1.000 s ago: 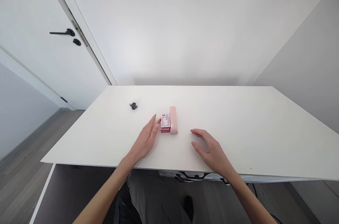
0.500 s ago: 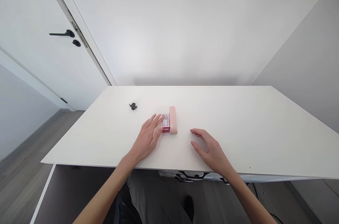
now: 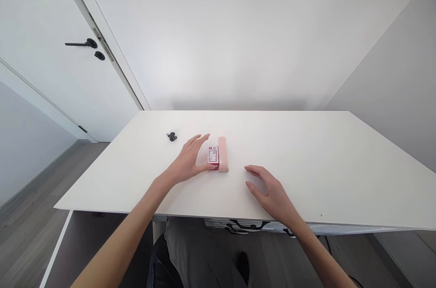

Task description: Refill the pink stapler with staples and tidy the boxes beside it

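A small red and white box (image 3: pixel 213 157) lies on the white table (image 3: pixel 306 161), with a pale pink stapler (image 3: pixel 223 154) right against its right side. My left hand (image 3: pixel 189 161) hovers at the box's left side, fingers spread and curved, the thumb touching the box's near corner. My right hand (image 3: pixel 270 190) rests open on the table to the right of the stapler, apart from it, holding nothing.
A small black binder clip (image 3: pixel 171 136) lies at the table's far left. A white door with a black handle (image 3: pixel 83 43) stands to the left. Black cables (image 3: pixel 245 226) hang under the table's front edge, above my lap.
My left hand has lifted off the table and moved forward and up beside the box, fingers arching over its left side. My right hand has stayed put.
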